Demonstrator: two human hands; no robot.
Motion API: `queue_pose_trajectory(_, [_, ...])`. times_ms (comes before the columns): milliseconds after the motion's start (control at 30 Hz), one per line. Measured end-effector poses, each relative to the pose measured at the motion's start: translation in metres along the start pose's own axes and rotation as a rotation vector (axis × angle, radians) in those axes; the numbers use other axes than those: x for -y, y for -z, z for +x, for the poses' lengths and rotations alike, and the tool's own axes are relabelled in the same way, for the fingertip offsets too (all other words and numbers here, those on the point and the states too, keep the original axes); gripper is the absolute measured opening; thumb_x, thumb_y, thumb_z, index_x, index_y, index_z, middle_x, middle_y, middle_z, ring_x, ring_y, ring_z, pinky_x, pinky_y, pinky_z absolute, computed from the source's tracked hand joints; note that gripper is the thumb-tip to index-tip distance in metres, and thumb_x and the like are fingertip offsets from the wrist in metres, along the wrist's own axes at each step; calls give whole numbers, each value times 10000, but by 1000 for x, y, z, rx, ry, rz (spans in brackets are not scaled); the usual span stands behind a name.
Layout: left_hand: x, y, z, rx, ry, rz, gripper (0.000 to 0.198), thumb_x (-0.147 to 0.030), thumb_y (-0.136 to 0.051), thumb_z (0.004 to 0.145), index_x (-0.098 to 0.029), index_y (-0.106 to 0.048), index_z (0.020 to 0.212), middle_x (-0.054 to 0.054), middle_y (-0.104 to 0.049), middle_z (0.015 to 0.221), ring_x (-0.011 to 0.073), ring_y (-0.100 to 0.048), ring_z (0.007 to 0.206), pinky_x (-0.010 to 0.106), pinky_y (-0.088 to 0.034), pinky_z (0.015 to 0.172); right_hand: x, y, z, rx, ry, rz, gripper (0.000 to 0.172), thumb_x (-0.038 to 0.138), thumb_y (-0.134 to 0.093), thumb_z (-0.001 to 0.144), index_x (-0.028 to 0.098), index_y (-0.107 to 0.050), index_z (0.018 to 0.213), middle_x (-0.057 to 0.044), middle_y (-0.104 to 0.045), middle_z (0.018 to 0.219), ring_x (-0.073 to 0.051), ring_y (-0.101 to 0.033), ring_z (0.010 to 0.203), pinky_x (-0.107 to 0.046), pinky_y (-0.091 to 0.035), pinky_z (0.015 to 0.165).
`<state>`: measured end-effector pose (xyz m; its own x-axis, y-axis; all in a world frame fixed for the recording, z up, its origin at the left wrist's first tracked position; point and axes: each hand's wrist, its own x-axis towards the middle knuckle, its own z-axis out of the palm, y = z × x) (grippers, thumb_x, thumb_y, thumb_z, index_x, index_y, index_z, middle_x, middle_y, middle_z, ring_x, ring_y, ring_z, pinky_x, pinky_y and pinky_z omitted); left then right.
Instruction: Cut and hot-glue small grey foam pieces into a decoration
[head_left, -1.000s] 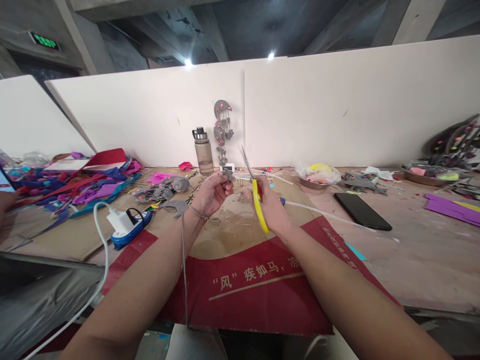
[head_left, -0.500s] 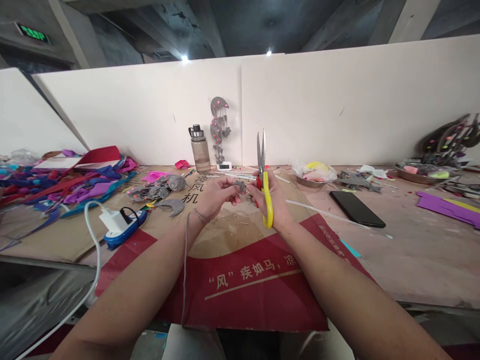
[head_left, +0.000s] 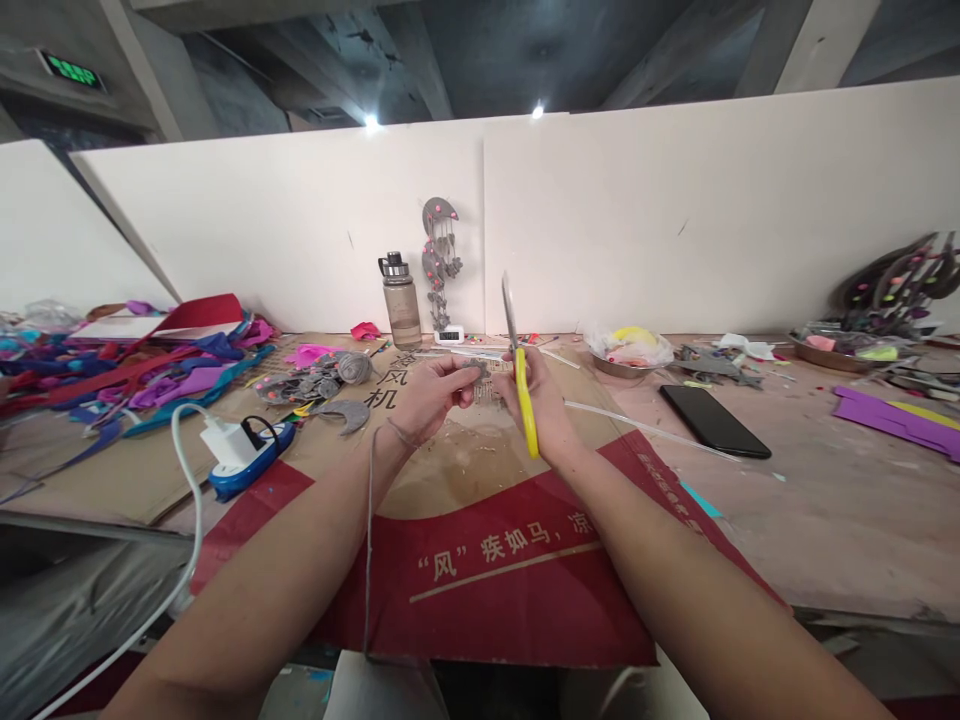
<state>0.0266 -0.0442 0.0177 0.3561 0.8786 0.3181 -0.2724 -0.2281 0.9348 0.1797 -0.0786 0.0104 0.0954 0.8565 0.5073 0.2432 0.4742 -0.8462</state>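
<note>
Between the fingertips of my left hand (head_left: 431,400) is a small grey felt piece (head_left: 474,370). Grey yarn (head_left: 370,530) loops round my left wrist and hangs down over the cardboard. My right hand (head_left: 546,405) is closed on a pair of scissors (head_left: 528,405) with yellow handles, blades pointing up. The fingertips of my right hand are a little apart from the felt piece. Left of my hands lie a ball of grey yarn (head_left: 355,367), a heap of grey felt pieces (head_left: 296,382) and a grey felt crescent (head_left: 346,414).
Red-and-brown cardboard (head_left: 510,600) covers the table before me. A water bottle (head_left: 402,305) stands behind, beside a hanging felt ornament (head_left: 439,255) and small clock (head_left: 448,335). A phone (head_left: 714,420) lies right; a power strip (head_left: 251,470) and fabric scraps (head_left: 187,370) lie left.
The right hand has drawn slightly away from the felt piece, and the scissors have turned so their blades look narrower. My left hand has hardly moved.
</note>
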Motion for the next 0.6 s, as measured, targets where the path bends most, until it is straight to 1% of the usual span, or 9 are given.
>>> queue_pose_trajectory(67, [-2,2,1,-65,-20,-23,265,-296,-771,676,-147,-554,646,-35,-509,527,54,-435,466,207,-340,476,1,0,-2,3,62,-218,369,396,-567,789,204,-463,1086,5,-513,777,-150,-489,655,-296,-423,628])
queue_pose_trajectory(133, [-4,3,1,-104,-21,-58,272,-275,-774,652,-158,-528,640,-45,-489,531,54,-419,468,203,-326,458,1,-1,-5,-15,132,-466,401,394,-552,812,181,-475,1143,-63,-552,901,-206,-522,805,-350,-438,731])
queue_pose_trajectory(233, [-7,2,1,-122,-18,-112,280,-255,-773,634,-163,-508,640,-61,-435,537,50,-392,473,195,-306,439,-1,-1,-7,-30,231,-739,407,387,-545,839,166,-494,1178,-138,-556,1051,-274,-501,981,-420,-407,867])
queue_pose_trajectory(333, [-9,0,0,-127,-30,-141,253,-248,-767,637,-155,-533,659,-62,-413,558,45,-371,484,192,-304,438,-1,0,-8,-7,268,-871,382,378,-540,860,178,-506,1184,-144,-559,1061,-287,-497,993,-415,-388,884])
queue_pose_trajectory(600, [-8,0,1,-129,-69,-121,190,-235,-754,643,-135,-592,644,-48,-408,546,52,-350,500,202,-324,455,6,5,-10,22,251,-1058,348,308,-535,852,201,-514,1183,-127,-552,1025,-283,-505,959,-379,-362,842])
